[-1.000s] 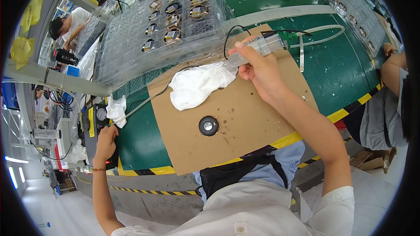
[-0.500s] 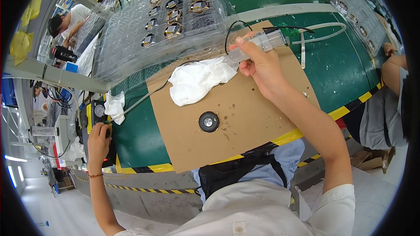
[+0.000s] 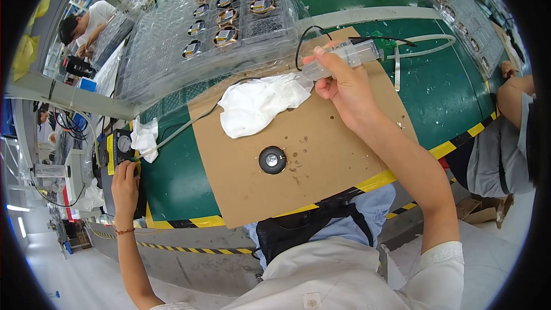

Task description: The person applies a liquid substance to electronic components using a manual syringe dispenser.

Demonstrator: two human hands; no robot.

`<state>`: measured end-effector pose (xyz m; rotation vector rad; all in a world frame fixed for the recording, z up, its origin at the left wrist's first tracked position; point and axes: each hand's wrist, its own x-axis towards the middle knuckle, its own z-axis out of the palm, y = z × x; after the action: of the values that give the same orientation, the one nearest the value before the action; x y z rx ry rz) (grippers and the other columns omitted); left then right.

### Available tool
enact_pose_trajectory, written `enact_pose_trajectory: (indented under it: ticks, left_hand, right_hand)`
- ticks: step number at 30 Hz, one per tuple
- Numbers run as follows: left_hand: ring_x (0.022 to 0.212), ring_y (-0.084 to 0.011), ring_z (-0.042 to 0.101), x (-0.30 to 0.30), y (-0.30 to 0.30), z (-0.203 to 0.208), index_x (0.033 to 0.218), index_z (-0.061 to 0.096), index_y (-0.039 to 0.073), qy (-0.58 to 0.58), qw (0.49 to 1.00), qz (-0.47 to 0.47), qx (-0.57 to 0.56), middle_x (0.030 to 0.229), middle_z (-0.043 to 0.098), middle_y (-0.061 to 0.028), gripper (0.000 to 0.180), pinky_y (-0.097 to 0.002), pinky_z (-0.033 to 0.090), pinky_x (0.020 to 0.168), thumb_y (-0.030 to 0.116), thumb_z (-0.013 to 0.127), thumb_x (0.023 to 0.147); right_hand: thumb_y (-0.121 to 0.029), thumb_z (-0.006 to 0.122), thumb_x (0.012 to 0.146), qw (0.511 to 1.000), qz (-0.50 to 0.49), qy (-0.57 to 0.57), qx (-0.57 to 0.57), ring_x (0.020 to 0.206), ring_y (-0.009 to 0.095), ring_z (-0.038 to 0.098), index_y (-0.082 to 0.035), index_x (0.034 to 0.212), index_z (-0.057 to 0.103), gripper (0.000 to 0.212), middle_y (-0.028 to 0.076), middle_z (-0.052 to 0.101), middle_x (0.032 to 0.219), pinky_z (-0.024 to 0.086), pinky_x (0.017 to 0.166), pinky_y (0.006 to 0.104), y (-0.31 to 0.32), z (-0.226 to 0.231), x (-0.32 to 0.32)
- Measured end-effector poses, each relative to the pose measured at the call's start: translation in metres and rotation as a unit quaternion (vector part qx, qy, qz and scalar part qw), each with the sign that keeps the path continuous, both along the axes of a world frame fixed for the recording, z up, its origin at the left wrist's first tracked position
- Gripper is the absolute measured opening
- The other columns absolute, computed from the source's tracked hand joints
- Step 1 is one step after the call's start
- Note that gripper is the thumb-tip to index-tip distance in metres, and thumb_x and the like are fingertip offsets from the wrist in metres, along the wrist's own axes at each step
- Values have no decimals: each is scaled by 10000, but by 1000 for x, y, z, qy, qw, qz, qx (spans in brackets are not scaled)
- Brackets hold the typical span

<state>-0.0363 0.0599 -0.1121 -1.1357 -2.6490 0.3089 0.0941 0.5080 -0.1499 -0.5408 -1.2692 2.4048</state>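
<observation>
My right hand (image 3: 349, 92) is closed round a clear dispensing syringe (image 3: 357, 53), held tilted above the cardboard sheet (image 3: 235, 192). A green fitting and a pale air hose join the syringe's right end; its tip end points left, by a crumpled white cloth (image 3: 258, 109). Lower on the cardboard lies a small round black part (image 3: 272, 160) with a silvery centre, next to dark spots. My left hand (image 3: 124, 186) is at the front of a control box (image 3: 120, 142) with a round gauge. Its fingers are drawn together there, and their tips are partly hidden.
Stacked clear plastic trays (image 3: 166, 74) with round parts stand at the back left. Another parts tray (image 3: 468, 28) lies far right. A second white cloth (image 3: 144, 138) rests beside the control box. A hose crosses the green table (image 3: 172, 189). Another person's arm (image 3: 515, 100) is at right.
The whole view has shifted slightly. My right hand still holds the syringe in nearly the same place, and my left hand stays at the control box. The black part has not moved on the cardboard.
</observation>
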Motion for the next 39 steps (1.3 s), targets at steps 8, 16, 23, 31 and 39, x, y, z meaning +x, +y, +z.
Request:
enact_pose_trajectory:
  ticks: [8,16,23,31,39]
  left_hand:
    - [929,-310,527,-2,-3,-5,991,521,4,6,1000,-1,14,1023,528,-121,350,-368,458,785,-63,599,657]
    - [922,-308,531,-5,3,-3,995,520,8,23,999,2,25,1019,536,-118,358,-364,458,773,-64,597,653]
    - [853,-303,550,35,85,0,942,577,21,-17,993,-41,111,938,560,-120,245,-366,456,722,6,636,704]
    - [686,-213,586,61,194,-18,850,587,3,-260,901,-80,337,788,584,-90,179,-279,475,628,37,685,705]
    - [659,-162,592,58,228,-21,848,580,-10,-308,847,-91,424,795,615,-85,139,-259,477,609,21,656,735]
  right_hand:
    - [-227,655,801,1000,1,-1,-7,520,53,461,-153,942,465,248,82,622,878,363,461,195,1,-1,-1]
    - [-235,656,801,1000,-1,1,-3,521,46,453,-138,930,483,237,89,622,896,364,464,194,2,0,-1]
    - [-231,656,801,1000,-2,-1,3,523,45,454,-136,932,488,233,93,620,892,367,467,188,2,-1,0]
    - [-233,659,797,1000,16,0,3,527,72,453,-122,914,487,236,65,617,858,359,453,215,-5,0,1]
    - [-229,657,800,1000,22,4,-2,535,73,461,-129,940,472,253,76,620,870,369,453,214,-10,2,2]
